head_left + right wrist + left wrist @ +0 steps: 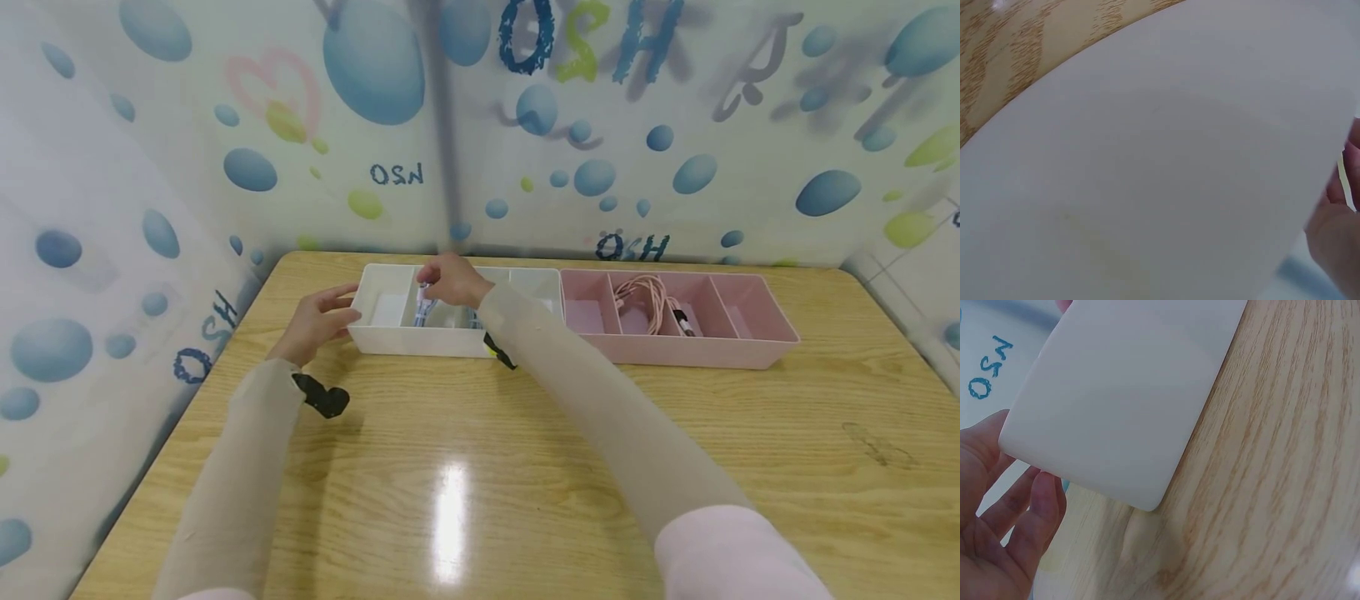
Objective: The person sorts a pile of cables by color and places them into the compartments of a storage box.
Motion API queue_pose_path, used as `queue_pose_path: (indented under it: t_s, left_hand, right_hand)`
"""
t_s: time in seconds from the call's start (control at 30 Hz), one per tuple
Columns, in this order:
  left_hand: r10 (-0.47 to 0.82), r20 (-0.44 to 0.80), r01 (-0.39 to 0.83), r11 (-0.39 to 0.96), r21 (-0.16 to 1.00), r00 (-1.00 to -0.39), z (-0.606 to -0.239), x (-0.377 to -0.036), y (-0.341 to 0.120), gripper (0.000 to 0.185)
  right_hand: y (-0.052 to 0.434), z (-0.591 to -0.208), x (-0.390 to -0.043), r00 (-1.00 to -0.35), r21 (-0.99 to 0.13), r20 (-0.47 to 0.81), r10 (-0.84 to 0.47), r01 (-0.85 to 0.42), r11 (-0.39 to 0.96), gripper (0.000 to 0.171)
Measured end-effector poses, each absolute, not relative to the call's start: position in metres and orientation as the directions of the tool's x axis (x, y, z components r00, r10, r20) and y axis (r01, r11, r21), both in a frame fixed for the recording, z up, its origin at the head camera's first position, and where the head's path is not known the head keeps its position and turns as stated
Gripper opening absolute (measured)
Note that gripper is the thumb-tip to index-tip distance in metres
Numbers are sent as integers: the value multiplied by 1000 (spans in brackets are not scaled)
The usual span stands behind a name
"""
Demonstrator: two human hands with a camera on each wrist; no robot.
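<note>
A white divided storage box (427, 342) stands near the back of the table. My left hand (315, 321) is at its left end, fingers loosely bent, with fingertips touching the end wall; the left wrist view shows this hand (1010, 512) against the box's corner. Over the second compartment from the left, my right hand (455, 282) reaches down and pinches a bundled white-blue cable (424, 307). Another bluish cable (474, 318) shows partly in the neighbouring compartment, beside my right forearm. In the right wrist view, the box's front wall (1166, 150) hides most of my right hand (1335, 219).
A pink divided box (697, 352) adjoins the white one on the right. Inside it lie a coiled pink cable (651, 296) and a black-and-white cable end (681, 320). A patterned curtain (480, 142) hangs behind the wooden table (420, 433).
</note>
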State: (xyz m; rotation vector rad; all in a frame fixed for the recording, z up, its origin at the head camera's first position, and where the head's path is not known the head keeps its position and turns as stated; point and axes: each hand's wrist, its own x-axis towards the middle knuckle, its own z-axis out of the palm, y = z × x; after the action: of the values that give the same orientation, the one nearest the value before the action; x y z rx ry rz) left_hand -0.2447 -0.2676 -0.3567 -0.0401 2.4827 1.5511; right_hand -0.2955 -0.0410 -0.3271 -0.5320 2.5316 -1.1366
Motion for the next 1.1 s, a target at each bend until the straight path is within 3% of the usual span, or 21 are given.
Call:
queue_pose_path:
  t_s: [1.1]
  left_hand:
    - [80, -196, -145, 425, 893, -977, -358, -246, -268, 55]
  right_hand:
    - [-38, -326, -295, -863, -791, -118, -492, -218, 571, 31]
